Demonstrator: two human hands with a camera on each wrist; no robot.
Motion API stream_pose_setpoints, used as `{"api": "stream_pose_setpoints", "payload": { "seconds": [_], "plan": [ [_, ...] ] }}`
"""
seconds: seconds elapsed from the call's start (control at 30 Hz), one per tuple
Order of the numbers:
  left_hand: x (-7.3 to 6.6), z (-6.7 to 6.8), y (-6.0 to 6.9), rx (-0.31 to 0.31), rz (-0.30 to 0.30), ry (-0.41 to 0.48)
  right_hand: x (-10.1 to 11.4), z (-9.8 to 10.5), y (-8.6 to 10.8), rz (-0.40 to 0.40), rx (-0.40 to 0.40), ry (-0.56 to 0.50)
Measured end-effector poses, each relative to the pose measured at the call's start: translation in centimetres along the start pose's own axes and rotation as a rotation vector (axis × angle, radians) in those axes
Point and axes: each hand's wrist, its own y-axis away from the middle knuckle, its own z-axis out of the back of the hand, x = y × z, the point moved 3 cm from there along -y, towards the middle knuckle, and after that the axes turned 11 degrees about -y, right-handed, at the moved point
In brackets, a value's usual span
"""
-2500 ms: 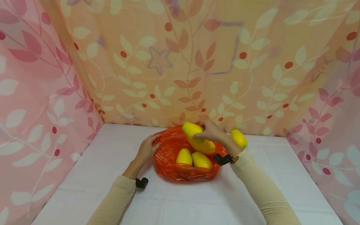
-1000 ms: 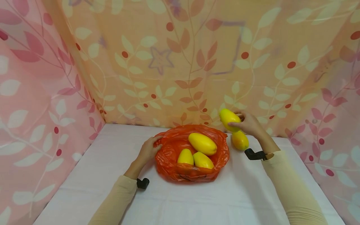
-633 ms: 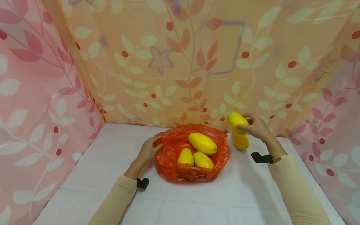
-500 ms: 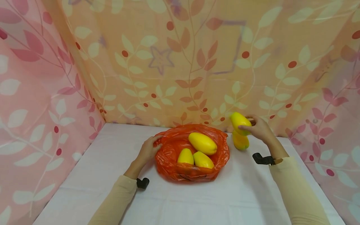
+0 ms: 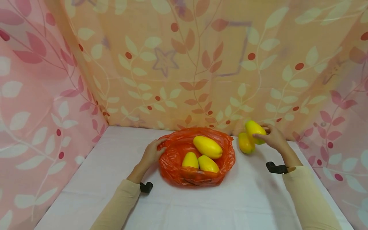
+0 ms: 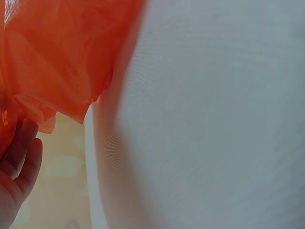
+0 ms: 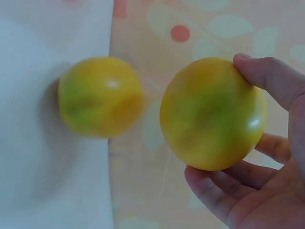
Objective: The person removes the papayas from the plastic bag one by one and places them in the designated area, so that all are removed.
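Note:
My right hand holds a yellow papaya between thumb and fingers, raised over the table to the right of the bag. Close beside it a second papaya lies on the table; the right wrist view shows the held papaya apart from the lying one. At the left rim of a red plastic bag, my left hand grips the edge. Inside the open bag are three papayas, one longer papaya behind two others. Only some fingers of the left hand show in its wrist view.
A white cloth covers the table. Flower-patterned fabric walls stand at the back, left and right. The papayas at the right lie near the table's back edge.
My right hand has carried a papaya out from above the bag to the right, then lower, beside the lying papaya. My left hand has stayed at the bag's rim.

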Motion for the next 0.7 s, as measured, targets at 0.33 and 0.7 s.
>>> {"api": "stream_pose_setpoints", "payload": {
  "seconds": [0.33,0.7],
  "plan": [
    [0.1,-0.1,0.0,0.002,0.0,0.001,-2.8,0.5,-0.2,-0.023,-0.011,-0.006],
    [0.1,-0.1,0.0,0.009,0.012,0.001,-5.6,0.3,-0.4,-0.05,-0.056,-0.024]
  ]
}}
